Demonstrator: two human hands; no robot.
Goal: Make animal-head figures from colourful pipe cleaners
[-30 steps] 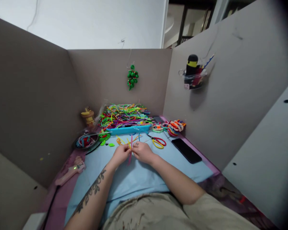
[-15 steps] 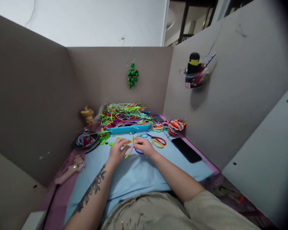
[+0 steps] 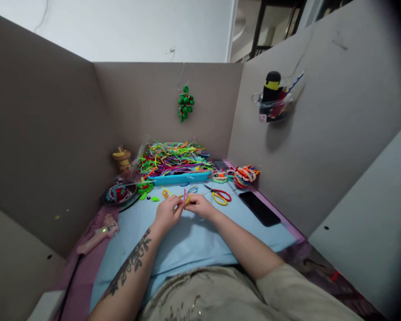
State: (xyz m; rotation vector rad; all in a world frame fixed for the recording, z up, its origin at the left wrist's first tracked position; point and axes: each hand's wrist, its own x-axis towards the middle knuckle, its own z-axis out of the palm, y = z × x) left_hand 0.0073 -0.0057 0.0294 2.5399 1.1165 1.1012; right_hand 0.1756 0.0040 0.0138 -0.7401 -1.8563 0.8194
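Both grips, left hand [image 3: 167, 213] and right hand [image 3: 199, 206], are pinched shut on the pink-and-yellow pipe cleaners [image 3: 186, 197] held between them mid-frame, stems poking up toward the frame's top.

Single head view, looking forward and down from close above; desk [image 3: 203, 240] fills 6 o'clock, partition walls toward 12.

Pink and yellow pipe cleaners [image 3: 186, 198]: thin, fuzzy, bent together, pinched upright between both hands above blue mat, mid-table.
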